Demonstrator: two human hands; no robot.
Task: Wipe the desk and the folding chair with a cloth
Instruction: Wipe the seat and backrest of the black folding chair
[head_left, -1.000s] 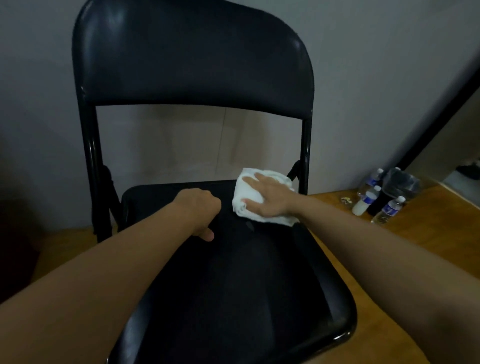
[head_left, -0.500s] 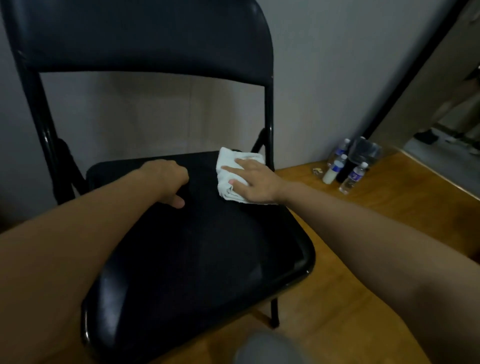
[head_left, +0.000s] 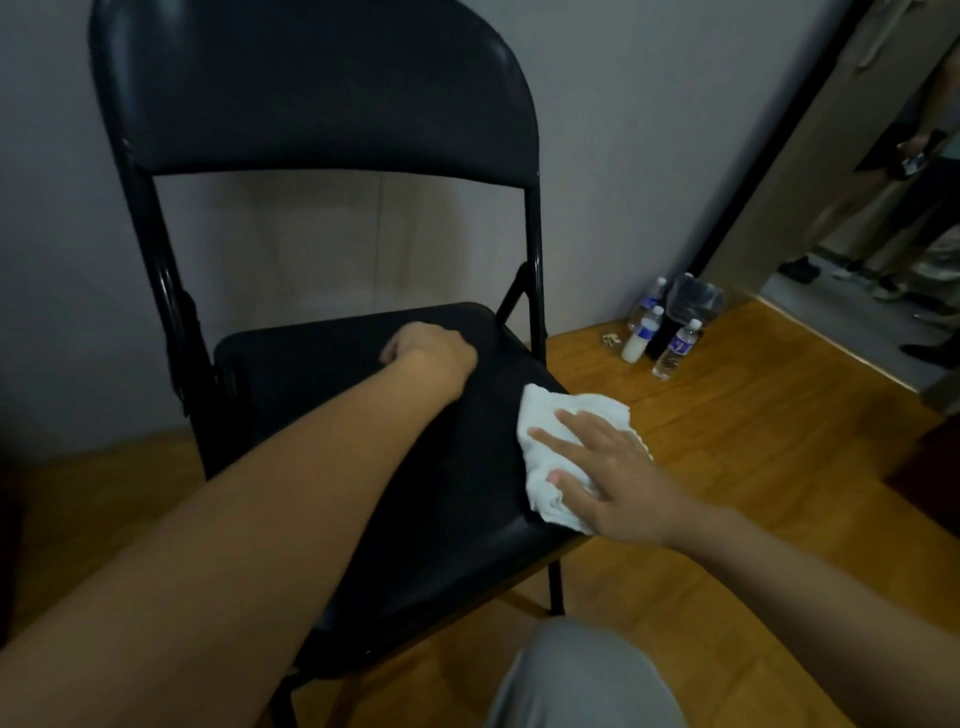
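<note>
A black folding chair (head_left: 322, 88) stands against a grey wall, its padded seat (head_left: 395, 519) facing me. A crumpled white cloth (head_left: 550, 421) lies on the seat's right edge. My right hand (head_left: 608, 478) lies flat on the cloth with fingers spread, pressing it to the seat. My left hand (head_left: 431, 353) is a closed fist resting on the rear middle of the seat, nothing visible in it. No desk is in view.
Wooden floor (head_left: 753, 467) surrounds the chair. Several small water bottles (head_left: 675, 345) and a dark bag stand in the corner at right. A doorway at the far right shows a person's legs (head_left: 883, 218). My grey-clad knee (head_left: 582, 680) is at the bottom.
My right hand has slid the cloth from the seat's rear right corner forward along the right edge. The left fist stayed at the rear of the seat. The view shifted.
</note>
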